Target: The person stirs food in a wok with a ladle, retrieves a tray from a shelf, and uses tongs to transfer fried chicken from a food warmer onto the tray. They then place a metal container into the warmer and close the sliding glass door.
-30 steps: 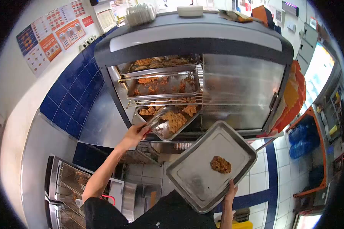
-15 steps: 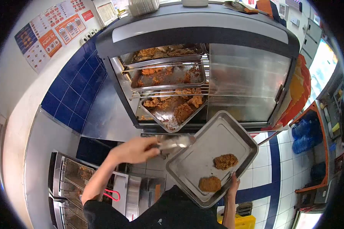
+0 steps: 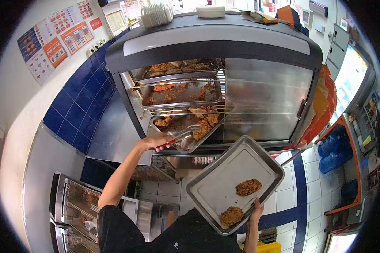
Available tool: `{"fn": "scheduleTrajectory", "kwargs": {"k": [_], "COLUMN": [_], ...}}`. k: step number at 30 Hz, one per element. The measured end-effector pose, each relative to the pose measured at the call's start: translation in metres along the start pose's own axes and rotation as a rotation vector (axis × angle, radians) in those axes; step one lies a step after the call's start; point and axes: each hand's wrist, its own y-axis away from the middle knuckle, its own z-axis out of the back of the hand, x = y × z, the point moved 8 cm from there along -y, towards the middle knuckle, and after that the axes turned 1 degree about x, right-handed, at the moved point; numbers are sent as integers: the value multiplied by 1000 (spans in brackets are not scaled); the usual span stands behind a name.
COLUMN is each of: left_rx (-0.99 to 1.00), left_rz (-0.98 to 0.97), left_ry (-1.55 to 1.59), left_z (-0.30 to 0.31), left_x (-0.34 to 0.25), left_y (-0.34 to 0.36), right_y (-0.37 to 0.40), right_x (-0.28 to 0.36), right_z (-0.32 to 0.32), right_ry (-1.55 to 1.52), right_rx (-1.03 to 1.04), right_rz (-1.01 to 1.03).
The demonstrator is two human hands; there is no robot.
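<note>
My left hand (image 3: 156, 141) is closed round metal tongs (image 3: 183, 134), whose tips reach over the lowest tray (image 3: 185, 147) in the display cabinet, at a piece of fried chicken (image 3: 207, 126). Whether the tongs pinch that piece is too small to tell. My right hand (image 3: 255, 213) grips the lower right edge of a metal tray (image 3: 211, 177), held tilted in front of the cabinet. Two brown fried pieces, an upper one (image 3: 248, 187) and a lower one (image 3: 232, 216), lie on it.
The cabinet (image 3: 215, 36) has two higher trays, a middle one (image 3: 181, 95) and a top one (image 3: 177, 74), and a closed right panel (image 3: 266, 97). Fryer baskets (image 3: 80, 202) stand at lower left. A yellow crate (image 3: 268, 248) is at bottom right, blue bottles (image 3: 335, 152) at far right.
My left hand has moved up and left, carrying the tongs from beside the held tray to the lowest cabinet tray. The held tray has shifted slightly down in view.
</note>
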Motion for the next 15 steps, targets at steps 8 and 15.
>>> {"fn": "scheduleTrajectory", "kwargs": {"k": [8, 15], "left_rx": [-104, -85], "left_rz": [-129, -258], "left_ry": [85, 122], "left_z": [-5, -21], "left_x": [-8, -36], "left_y": [9, 91], "right_y": [4, -4], "right_x": [15, 7], "right_z": [-22, -13], "right_ry": [-50, 48], "right_rx": [78, -27], "right_rz": [-54, -21]}}
